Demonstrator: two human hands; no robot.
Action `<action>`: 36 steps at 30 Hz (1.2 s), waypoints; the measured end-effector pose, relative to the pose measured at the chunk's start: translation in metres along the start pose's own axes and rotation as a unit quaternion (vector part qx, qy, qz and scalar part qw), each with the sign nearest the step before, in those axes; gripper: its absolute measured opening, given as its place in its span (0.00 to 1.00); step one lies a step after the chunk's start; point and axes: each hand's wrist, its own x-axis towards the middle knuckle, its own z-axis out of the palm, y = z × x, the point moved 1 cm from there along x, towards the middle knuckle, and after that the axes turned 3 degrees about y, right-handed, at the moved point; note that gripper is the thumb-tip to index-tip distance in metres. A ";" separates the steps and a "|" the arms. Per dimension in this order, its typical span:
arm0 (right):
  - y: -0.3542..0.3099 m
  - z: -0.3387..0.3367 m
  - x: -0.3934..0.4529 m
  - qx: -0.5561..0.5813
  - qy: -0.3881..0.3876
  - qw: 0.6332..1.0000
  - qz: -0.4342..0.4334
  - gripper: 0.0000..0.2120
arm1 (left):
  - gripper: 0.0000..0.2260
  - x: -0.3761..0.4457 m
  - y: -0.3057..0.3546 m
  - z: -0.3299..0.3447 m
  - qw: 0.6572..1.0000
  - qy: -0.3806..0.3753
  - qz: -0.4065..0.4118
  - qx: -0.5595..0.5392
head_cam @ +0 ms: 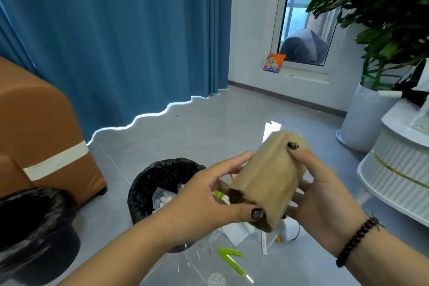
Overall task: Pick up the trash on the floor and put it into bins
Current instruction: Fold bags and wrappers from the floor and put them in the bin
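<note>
A brown paper bag (269,179) is held in front of me by both hands, above the floor. My left hand (204,195) grips its lower left end, thumb across the front. My right hand (322,195) grips its right side, thumb on the top. A bin lined with a black bag (148,181) stands just left of the hands, with white scraps inside. A second black-lined bin (30,223) stands at the lower left. On the floor under the hands lie white paper (236,232), green wrappers (232,258) and a clear plastic sheet (197,255).
A brown sofa (39,130) stands at the left before a blue curtain (116,37). A white round table (399,169) and a potted plant in a white pot (364,118) are at the right. A detergent packet (274,63) leans by the window.
</note>
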 end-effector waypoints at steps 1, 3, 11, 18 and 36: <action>0.000 0.000 0.000 -0.019 -0.002 0.999 0.026 0.25 | 0.33 0.000 0.002 -0.004 0.999 0.002 0.021 0.040; 0.001 0.000 0.003 -0.039 -0.014 0.997 0.062 0.25 | 0.29 -0.001 0.006 -0.011 0.991 0.024 0.065 0.114; 0.004 -0.023 0.018 -0.090 -0.146 0.985 0.023 0.26 | 0.15 -0.001 -0.017 -0.019 0.991 0.123 -0.030 0.042; 0.012 -0.033 0.018 -0.226 -0.119 0.966 -0.042 0.32 | 0.15 0.000 -0.029 -0.027 0.986 0.142 -0.081 0.028; 0.006 -0.022 -0.011 -0.495 -0.130 0.674 -0.532 0.12 | 0.13 -0.019 -0.015 -0.011 0.991 0.052 -0.115 -0.042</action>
